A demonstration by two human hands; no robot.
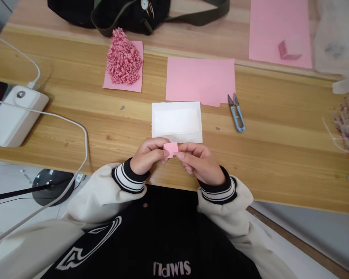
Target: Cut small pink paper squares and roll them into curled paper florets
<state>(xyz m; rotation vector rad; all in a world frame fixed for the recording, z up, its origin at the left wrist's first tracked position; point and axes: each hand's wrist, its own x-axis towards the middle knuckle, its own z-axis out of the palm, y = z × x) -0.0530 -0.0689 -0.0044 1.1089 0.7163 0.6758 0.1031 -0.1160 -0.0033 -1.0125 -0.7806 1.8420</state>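
A small pink paper piece is pinched between my two hands near the table's front edge. My left hand grips its left side between thumb and fingers. On the right side, my right hand holds it the same way. Just beyond my fingers lies a flat white packet with zigzag side edges. Behind that is a larger pink sheet with a notched lower edge. Blue thread snips rest to its right, blades pointing away from me.
A heap of pink flower stamens sits on pink paper at the back left. A white power bank with cables stands far left. A black bag, another pink sheet and a plastic bag lie along the back.
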